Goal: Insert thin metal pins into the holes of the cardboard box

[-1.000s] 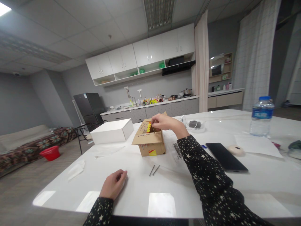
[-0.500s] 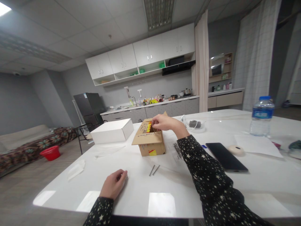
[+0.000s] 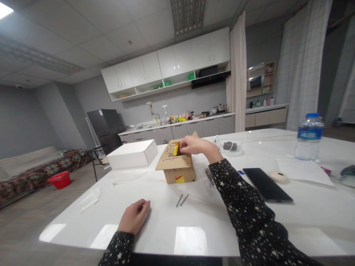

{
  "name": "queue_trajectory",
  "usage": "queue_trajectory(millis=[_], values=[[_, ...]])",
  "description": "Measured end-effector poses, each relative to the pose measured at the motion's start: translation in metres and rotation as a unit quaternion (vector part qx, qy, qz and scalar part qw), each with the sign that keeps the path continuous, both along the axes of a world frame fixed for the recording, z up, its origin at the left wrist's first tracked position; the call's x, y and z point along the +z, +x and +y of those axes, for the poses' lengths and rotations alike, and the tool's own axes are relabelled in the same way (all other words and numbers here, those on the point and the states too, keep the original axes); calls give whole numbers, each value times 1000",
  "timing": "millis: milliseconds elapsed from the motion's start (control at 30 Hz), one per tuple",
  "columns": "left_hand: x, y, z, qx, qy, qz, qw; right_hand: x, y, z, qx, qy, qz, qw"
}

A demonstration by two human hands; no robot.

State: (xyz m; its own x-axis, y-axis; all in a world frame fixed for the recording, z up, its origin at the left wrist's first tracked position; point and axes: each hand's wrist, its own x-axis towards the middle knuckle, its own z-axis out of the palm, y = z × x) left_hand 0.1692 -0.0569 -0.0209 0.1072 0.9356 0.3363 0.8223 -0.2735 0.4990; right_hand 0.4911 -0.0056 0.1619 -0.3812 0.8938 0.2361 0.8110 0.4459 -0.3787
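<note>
An open cardboard box (image 3: 181, 176) stands on a glossy white table (image 3: 155, 240), roughly central; rows of small dark dots mark its top, and thin metal points show below its front flap. The person's right hand (image 3: 195, 144) reaches over the box's opening, fingertips drawn together and pointing down; whether they grip anything cannot be told. Two loose nails (image 3: 182, 200) lie side by side in front of the box. The left hand (image 3: 135, 216) rests on the table, left of the nails, fingers loosely curled; their inner side is hidden, so I cannot tell if they hold something. A closed white box (image 3: 131, 155) sits beyond, to the left. Rightward lie a black phone (image 3: 266, 184) and an upright water bottle (image 3: 308, 135) with a blue cap.
</note>
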Motion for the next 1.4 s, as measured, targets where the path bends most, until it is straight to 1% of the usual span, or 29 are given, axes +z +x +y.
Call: queue_trajectory(millis=[300,467,567,833,967,1167,1400], values=[[-4,-1,3,2,2,6,1000,3,-2,-5,-10,0,-17,1000],[-4,-1,3,5,3,-2,1000,3,-4,-6,-28,8,-37,999],[-3,0,2,2,0,-5,1000,2,-5,-7,-26,11,-36,999],[1,2,-1,5,0,-10,1000,4,-8,-10,-30,-4,-44,999],[0,2,0,7,5,-12,1000,3,-8,-7,-37,-12,-42,998],[-2,1,1,5,7,-8,1000,1,-8,-3,-27,-17,-48,998],[0,2,0,3,5,-6,1000,2,-9,-6,-30,-23,-44,998]])
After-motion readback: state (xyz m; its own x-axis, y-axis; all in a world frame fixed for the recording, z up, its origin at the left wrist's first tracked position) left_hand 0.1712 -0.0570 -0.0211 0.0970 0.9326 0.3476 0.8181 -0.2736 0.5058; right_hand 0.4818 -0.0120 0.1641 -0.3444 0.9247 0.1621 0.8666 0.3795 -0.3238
